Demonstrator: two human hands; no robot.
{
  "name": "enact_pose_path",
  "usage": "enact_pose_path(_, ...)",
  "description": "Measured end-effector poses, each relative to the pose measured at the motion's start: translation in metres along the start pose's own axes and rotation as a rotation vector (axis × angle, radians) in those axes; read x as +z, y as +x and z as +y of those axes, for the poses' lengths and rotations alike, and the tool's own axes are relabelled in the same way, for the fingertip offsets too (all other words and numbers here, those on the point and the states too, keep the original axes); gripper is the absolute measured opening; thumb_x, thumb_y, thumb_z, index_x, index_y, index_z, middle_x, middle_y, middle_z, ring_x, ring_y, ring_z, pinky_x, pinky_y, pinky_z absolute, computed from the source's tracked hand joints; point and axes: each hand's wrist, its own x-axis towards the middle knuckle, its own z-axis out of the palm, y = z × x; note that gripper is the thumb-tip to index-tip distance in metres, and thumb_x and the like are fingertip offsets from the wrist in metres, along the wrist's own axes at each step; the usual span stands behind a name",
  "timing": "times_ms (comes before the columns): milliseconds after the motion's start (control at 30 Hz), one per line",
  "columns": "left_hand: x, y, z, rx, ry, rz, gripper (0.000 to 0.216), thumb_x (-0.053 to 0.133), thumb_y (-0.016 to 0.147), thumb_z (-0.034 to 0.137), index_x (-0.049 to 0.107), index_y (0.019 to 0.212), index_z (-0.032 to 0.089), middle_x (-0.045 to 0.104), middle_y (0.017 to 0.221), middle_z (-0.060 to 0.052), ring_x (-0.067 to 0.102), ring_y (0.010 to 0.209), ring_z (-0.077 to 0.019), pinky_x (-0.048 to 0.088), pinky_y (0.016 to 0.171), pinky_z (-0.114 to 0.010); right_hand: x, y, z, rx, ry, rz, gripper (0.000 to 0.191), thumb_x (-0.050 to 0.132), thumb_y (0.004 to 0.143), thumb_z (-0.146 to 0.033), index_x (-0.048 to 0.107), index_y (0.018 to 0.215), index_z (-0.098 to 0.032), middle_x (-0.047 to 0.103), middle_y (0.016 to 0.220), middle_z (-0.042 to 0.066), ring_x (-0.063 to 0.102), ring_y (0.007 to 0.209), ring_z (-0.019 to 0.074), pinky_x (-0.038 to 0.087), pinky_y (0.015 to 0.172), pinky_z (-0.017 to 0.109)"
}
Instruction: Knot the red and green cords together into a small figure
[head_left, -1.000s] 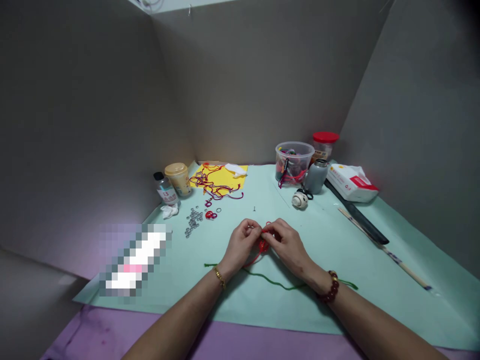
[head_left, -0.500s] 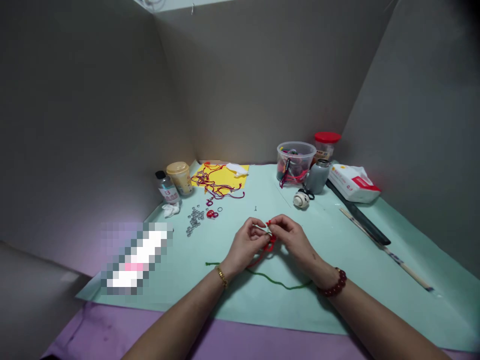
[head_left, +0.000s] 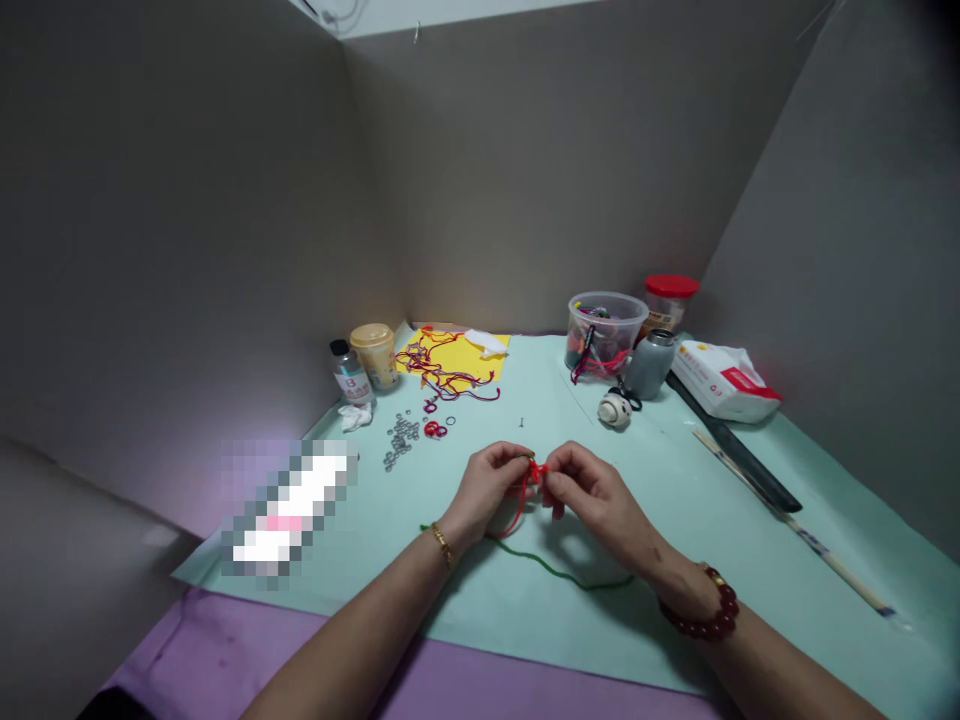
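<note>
Between my two hands is a small knotted piece of red cord (head_left: 536,472), held just above the pale green sheet. My left hand (head_left: 491,485) pinches its left side between thumb and fingers, and a loose red strand hangs below. My right hand (head_left: 589,490) pinches the right side, its other fingers curled. The fine detail of the knot is too small to make out. Under my wrists a green cord (head_left: 551,570) lies across the sheet, partly hidden by my left hand.
Several small clear beads (head_left: 403,438) and red rings (head_left: 434,429) lie left of centre. Behind them, cords rest on yellow paper (head_left: 491,370). A clear tub (head_left: 606,325), grey bottle (head_left: 650,366), white roll (head_left: 615,409) and tissue pack (head_left: 724,380) stand at right, near a black strip (head_left: 750,455).
My hands have drawn slightly apart, the right one moving right and turning. The red cord piece now shows more openly between them. The view has shifted a little.
</note>
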Motion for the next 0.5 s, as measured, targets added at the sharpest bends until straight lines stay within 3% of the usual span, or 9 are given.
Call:
enact_pose_path(100, -0.006, 0.000, 0.009, -0.089, -0.136, 0.016, 0.016, 0.072, 0.071, 0.019, 0.063, 0.083, 0.014, 0.064, 0.067, 0.000, 0.058, 0.053, -0.0089, 0.050, 0.057, -0.022, 0.004, 0.000, 0.007, 0.014, -0.128, -0.094, 0.008, 0.052, 0.087, -0.027, 0.052, 0.081, -0.021, 0.056, 0.069, -0.003, 0.051, 0.063, 0.0126, 0.043, 0.059, 0.025)
enact_pose_path(233, -0.015, 0.002, 0.020, -0.132, -0.198, 0.031, 0.012, 0.071, 0.074, 0.016, 0.063, 0.082, 0.011, 0.068, 0.078, -0.007, 0.069, 0.073, -0.0152, 0.055, 0.067, -0.023, 0.008, 0.000, 0.014, -0.107, -0.368, -0.254, 0.010, 0.047, 0.085, -0.017, 0.054, 0.079, -0.020, 0.056, 0.075, -0.002, 0.048, 0.069, 0.0125, 0.039, 0.065, 0.025)
enact_pose_path(500, -0.020, 0.007, 0.024, -0.071, -0.165, 0.206, 0.012, 0.067, 0.077, 0.013, 0.067, 0.089, 0.011, 0.069, 0.079, -0.007, 0.071, 0.075, -0.0161, 0.054, 0.061, -0.020, 0.009, 0.001, 0.017, -0.121, -0.470, -0.265, 0.016, 0.046, 0.084, -0.014, 0.061, 0.081, -0.019, 0.061, 0.076, -0.001, 0.052, 0.070, 0.0135, 0.039, 0.066, 0.025)
